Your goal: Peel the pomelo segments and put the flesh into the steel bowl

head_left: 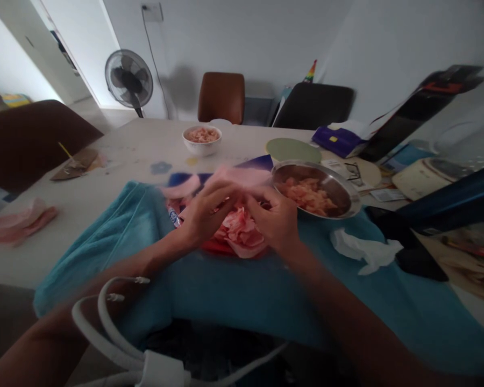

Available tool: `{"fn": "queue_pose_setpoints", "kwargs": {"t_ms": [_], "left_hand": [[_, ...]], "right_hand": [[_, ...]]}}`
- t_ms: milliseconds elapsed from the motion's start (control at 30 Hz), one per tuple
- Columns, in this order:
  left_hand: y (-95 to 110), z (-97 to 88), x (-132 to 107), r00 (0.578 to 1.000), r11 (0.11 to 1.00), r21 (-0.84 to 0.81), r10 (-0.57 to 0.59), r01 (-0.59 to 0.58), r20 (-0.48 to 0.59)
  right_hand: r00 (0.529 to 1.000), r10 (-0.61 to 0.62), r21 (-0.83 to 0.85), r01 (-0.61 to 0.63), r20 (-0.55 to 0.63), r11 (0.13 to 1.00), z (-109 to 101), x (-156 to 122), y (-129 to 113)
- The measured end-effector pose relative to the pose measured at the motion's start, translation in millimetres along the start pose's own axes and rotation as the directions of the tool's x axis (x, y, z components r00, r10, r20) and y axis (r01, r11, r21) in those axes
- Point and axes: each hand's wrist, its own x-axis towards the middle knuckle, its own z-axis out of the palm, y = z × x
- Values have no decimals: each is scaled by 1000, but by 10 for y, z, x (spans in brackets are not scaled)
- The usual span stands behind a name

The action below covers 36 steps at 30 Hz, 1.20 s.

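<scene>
My left hand (204,215) and my right hand (276,220) meet over a heap of pink peel or flesh pieces (240,231) lying on a red sheet on a teal towel (210,290). Both hands have their fingers curled together around a pale pink piece (242,176) held between them; motion blur smears it. A steel bowl (349,207) with orange-pink segments stands just right of my right hand. A white bowl (202,146) with similar pieces sits farther back.
A crumpled white tissue (365,250) lies right of the hands. Black objects, papers and glasses (353,171) crowd the right side. Pink cloth (18,220) lies at the left edge. Chairs and a fan (129,80) stand behind the table. White cable (116,333) hangs near me.
</scene>
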Motion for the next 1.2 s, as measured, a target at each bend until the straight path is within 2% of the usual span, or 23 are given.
{"fn": "queue_pose_setpoints", "kwargs": {"t_ms": [167, 367, 467, 533, 600, 667, 767, 867, 967, 1100, 1200], "left_hand": [[-12, -4, -8, 998, 996, 51, 68, -68, 11], [-31, -25, 8, 975, 974, 40, 221, -222, 33], [-9, -15, 20, 987, 987, -13, 161, -161, 3], [29, -3, 31, 1000, 987, -161, 8, -7, 7], [75, 8, 44, 975, 905, -364, -207, 220, 73], [111, 16, 59, 906, 735, -535, -385, 415, 174], [120, 14, 84, 801, 481, -670, -515, 565, 306], [92, -6, 110, 726, 312, -709, -558, 632, 402], [67, -41, 137, 674, 208, -711, -569, 672, 471], [47, -84, 167, 682, 178, -736, -560, 653, 470], [30, -100, 180, 666, 152, -739, -576, 656, 473]], "right_hand": [[990, 129, 92, -133, 54, 987, -21, 44, -55], [963, 256, 216, -269, 87, 939, -22, 83, -81], [938, 330, 355, -345, 104, 869, -1, 82, -94], [922, 364, 437, -383, 130, 814, 15, 76, -97], [908, 388, 484, -412, 154, 772, 32, 68, -92], [902, 401, 502, -424, 161, 754, 45, 59, -80], [905, 397, 523, -414, 151, 745, 58, 43, -69], [904, 395, 544, -416, 162, 728, 61, 26, -80], [906, 382, 543, -417, 183, 728, 54, 13, -106], [907, 380, 506, -417, 180, 755, 24, 26, -98], [938, 340, 397, -339, 69, 853, -13, 67, -28]]}}
